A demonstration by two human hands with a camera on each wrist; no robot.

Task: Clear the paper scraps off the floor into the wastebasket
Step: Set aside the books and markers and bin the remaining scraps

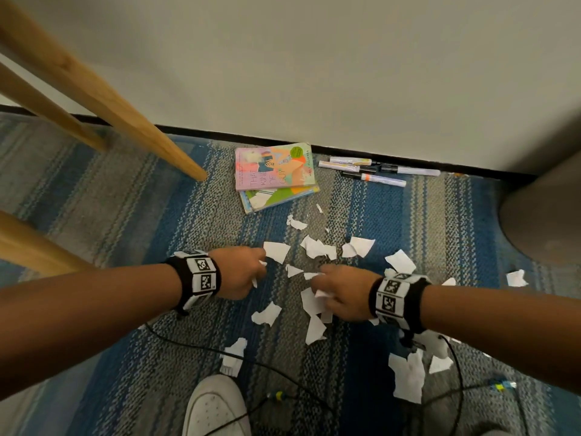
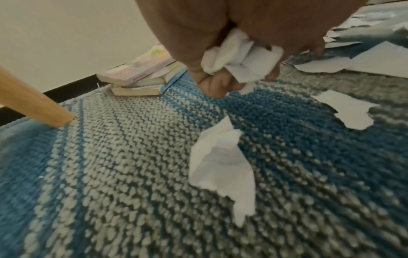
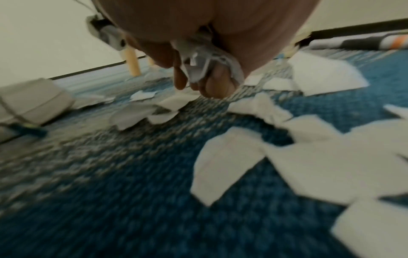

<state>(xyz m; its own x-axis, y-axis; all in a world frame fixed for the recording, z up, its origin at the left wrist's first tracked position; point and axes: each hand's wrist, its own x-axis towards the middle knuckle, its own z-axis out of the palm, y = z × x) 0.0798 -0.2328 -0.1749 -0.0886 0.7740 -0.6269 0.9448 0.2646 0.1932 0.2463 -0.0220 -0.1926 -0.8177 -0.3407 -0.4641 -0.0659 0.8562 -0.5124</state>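
Several torn white paper scraps lie scattered over the blue and grey carpet. My left hand is low over the carpet, its fingers curled round a crumpled wad of scraps. A loose scrap lies just below it. My right hand is among the scraps in the middle and grips a bunch of paper in its curled fingers. More scraps lie under and to the right of it. A grey rounded form at the right edge may be the wastebasket.
Two books and several markers lie by the black baseboard. Wooden legs slant in at the left. Black cables cross the carpet near my white shoe.
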